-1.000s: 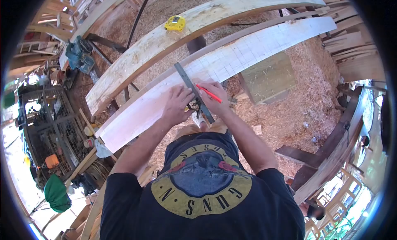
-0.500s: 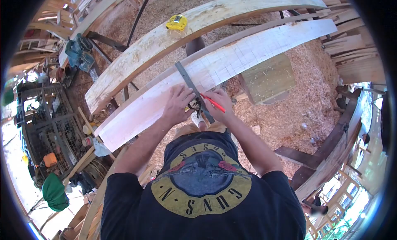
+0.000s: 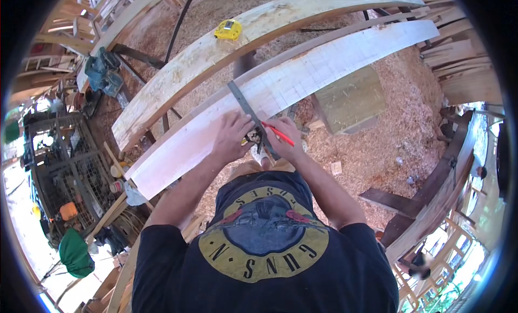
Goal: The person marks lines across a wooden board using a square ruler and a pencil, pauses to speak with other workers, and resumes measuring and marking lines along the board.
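The left hand (image 3: 234, 135) rests at the steel rule (image 3: 241, 99) lying across the curved plank (image 3: 186, 146); its grip I cannot tell. The right hand (image 3: 288, 131) pinches a red pencil (image 3: 281, 135). Marking seems in hand; the next stroke calls for a steady rule.

From where I'm standing, the near plank (image 3: 172, 154), long, pale and gently curved, carries a grey metal ruler (image 3: 242, 100) laid crosswise, with faint lines (image 3: 300, 87) drawn over the stretch to its right. Just beyond it, a second curved piece, a thick yellowish beam (image 3: 183, 76), bears a yellow tape measure (image 3: 227, 30) on its top face. Below, the floor (image 3: 423, 119) is covered in wood shavings (image 3: 372, 162), and on them sit a broad timber block (image 3: 350, 100) and a small pale offcut (image 3: 336, 168)
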The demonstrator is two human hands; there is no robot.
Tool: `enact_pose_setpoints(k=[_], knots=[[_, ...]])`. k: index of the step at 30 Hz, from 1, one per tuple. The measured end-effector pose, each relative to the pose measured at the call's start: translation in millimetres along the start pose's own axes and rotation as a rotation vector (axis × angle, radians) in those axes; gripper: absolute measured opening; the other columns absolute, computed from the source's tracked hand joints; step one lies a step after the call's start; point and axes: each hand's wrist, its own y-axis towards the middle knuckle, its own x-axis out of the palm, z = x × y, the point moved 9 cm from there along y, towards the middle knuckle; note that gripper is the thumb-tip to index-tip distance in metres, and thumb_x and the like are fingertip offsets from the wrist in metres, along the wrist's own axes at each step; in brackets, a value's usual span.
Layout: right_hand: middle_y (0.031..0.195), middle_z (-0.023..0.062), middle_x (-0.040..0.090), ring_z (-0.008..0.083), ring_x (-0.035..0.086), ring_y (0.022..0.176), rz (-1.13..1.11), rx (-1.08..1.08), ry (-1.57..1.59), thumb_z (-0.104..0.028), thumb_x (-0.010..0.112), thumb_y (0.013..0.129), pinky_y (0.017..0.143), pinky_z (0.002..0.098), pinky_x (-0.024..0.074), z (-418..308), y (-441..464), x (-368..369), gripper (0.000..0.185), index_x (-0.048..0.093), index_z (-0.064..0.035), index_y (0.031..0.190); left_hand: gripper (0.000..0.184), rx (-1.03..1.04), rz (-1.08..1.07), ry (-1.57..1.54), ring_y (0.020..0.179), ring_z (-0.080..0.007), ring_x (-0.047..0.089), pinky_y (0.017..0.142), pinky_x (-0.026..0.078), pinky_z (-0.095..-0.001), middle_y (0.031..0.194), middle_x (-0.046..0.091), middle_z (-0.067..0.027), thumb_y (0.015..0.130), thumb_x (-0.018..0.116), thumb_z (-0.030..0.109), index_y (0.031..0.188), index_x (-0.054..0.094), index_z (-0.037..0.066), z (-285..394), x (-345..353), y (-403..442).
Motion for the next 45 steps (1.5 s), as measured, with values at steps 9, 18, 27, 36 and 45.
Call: enact_pose_setpoints(k=[9, 18, 27, 36, 45], knots=[[0.096, 0.0126, 0.078, 0.0367, 0.070, 0.089, 0.043, -0.059, 0.037, -0.013, 0.072, 0.093, 0.086, 0.0470, 0.0566, 3.3, 26.8, 11.3, 0.023, 0.075, -0.0110, 0.115, 0.072, -0.023, -0.019, 0.020, 0.144, -0.0430, 0.047, 0.118, 0.034, -0.0700, 0.149, 0.059, -0.0108, 0.071, 0.091, 0.023, 0.137, 0.066, 0.011, 0.3, 0.0, 2.8], [0.096, 0.0121, 0.078, 0.0371, 0.070, 0.089, 0.028, -0.032, 0.055, -0.014, 0.074, 0.092, 0.083, 0.0464, 0.0572, -4.9, 39.0, 10.4, 0.020, 0.075, -0.0103, 0.111, 0.071, -0.014, -0.004, 0.007, 0.142, -0.0424, 0.048, 0.118, 0.034, -0.0695, 0.149, 0.059, -0.0110, 0.071, 0.091, 0.024, 0.137, 0.067, 0.011, -1.6, 0.8, 1.8], [0.101, 0.0108, 0.079, 0.0357, 0.071, 0.091, -0.023, -0.025, 0.018, -0.013, 0.074, 0.092, 0.084, 0.0452, 0.0577, -8.8, 20.8, -14.2, 0.020, 0.076, -0.0074, 0.111, 0.069, -0.007, -0.001, -0.025, 0.142, -0.0428, 0.048, 0.118, 0.034, -0.0707, 0.147, 0.061, -0.0115, 0.072, 0.090, 0.024, 0.135, 0.068, 0.010, -1.6, 2.3, 2.9], [0.104, 0.0129, 0.079, 0.0376, 0.070, 0.093, 0.047, -0.056, 0.071, -0.014, 0.074, 0.092, 0.086, 0.0463, 0.0576, -1.1, 43.4, 6.7, 0.022, 0.076, -0.0095, 0.113, 0.071, -0.010, 0.013, 0.012, 0.143, -0.0409, 0.048, 0.120, 0.036, -0.0644, 0.147, 0.060, -0.0100, 0.067, 0.091, 0.022, 0.134, 0.068, 0.011, -0.9, -0.4, 1.8], [0.100, 0.0106, 0.078, 0.0362, 0.070, 0.091, -0.043, -0.089, 0.005, -0.015, 0.076, 0.090, 0.086, 0.0456, 0.0570, -1.9, 33.2, 6.0, 0.023, 0.076, -0.0118, 0.112, 0.073, -0.020, 0.005, 0.015, 0.145, -0.0406, 0.047, 0.122, 0.034, -0.0634, 0.146, 0.061, -0.0102, 0.066, 0.092, 0.021, 0.134, 0.067, 0.010, -0.8, 2.0, 0.9]])
